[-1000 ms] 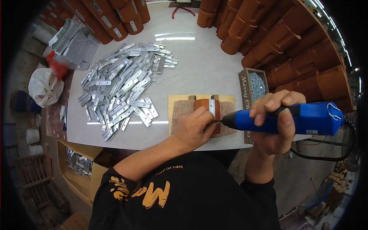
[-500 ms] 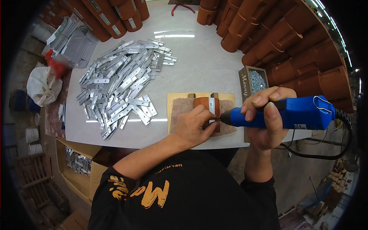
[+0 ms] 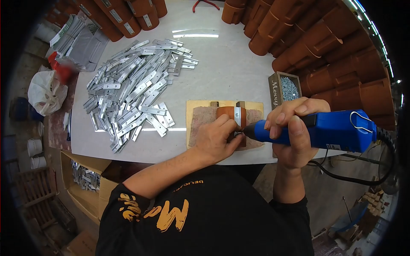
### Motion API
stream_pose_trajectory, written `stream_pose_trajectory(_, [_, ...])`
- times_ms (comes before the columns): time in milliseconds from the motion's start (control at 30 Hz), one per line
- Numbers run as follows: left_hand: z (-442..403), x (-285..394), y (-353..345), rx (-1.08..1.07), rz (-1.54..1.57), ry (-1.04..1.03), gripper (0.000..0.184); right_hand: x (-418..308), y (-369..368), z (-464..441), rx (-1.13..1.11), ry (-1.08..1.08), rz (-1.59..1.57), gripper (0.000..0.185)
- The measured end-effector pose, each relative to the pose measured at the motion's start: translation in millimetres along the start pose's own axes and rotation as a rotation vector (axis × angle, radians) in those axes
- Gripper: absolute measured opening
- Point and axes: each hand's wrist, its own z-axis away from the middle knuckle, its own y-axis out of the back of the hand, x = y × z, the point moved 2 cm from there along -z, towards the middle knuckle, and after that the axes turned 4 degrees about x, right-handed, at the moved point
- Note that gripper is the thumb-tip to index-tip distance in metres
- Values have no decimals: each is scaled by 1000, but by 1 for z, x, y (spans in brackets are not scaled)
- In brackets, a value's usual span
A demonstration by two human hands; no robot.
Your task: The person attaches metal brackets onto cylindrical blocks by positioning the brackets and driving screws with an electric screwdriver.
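- Now, in the head view, the right hand (image 3: 295, 147) is wrapped around a blue power driver (image 3: 337, 131), which lies nearly level with its dark nose pointing left.
- The left hand (image 3: 215, 138) has its thumb and forefinger drawn narrow at the near end of a metal strip (image 3: 238, 114); whether they pinch a small part there cannot be told.
- The strip lies on a brown curved piece (image 3: 225, 112), its far end bare with a hole showing. This piece rests on a rough pad (image 3: 203, 117) over a yellowish board (image 3: 188, 109), near the counter's front edge; two small blocks (image 3: 241, 103) stand at its far side.
- Change over the last second: the driver's nose has drawn slightly closer to the left fingertips, narrowing the gap, while the left hand keeps its place. This suggests the tool is being brought to bear on the strip's near end; actual contact is hidden.
- To the left on the counter (image 3: 222, 59) lies a loose heap of metal strips (image 3: 136, 91).
- Beyond the right hand stands a box (image 3: 273, 86) of small screws (image 3: 289, 88), with brown cylinders (image 3: 314, 49) stacked behind it. Further cylinders (image 3: 117, 17), several bearing strips, stand at the far left.
- Below the counter, an open carton (image 3: 106, 194) holds more metal pieces (image 3: 86, 177); a black cord (image 3: 363, 181) hangs from the driver.
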Motion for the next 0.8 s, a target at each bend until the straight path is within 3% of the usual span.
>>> stream_pose_trajectory(133, [0, -2, 1, -46, -6, 7, 27, 1, -2, 0, -91, 38, 105, 22])
stream_pose_trajectory(333, [0, 3, 2, -11, 39, 67, 61, 6, -5, 1, -66, 26, 72, 29])
stream_pose_trajectory(700, [0, 0, 0, 18, 61, 58, 65, 15, -10, 1, -153, 72, 72, 34])
stream_pose_trajectory(800, [4, -2, -4, 50, 60, 43, 66, 7, -12, -8, -293, -9, -44, 40])
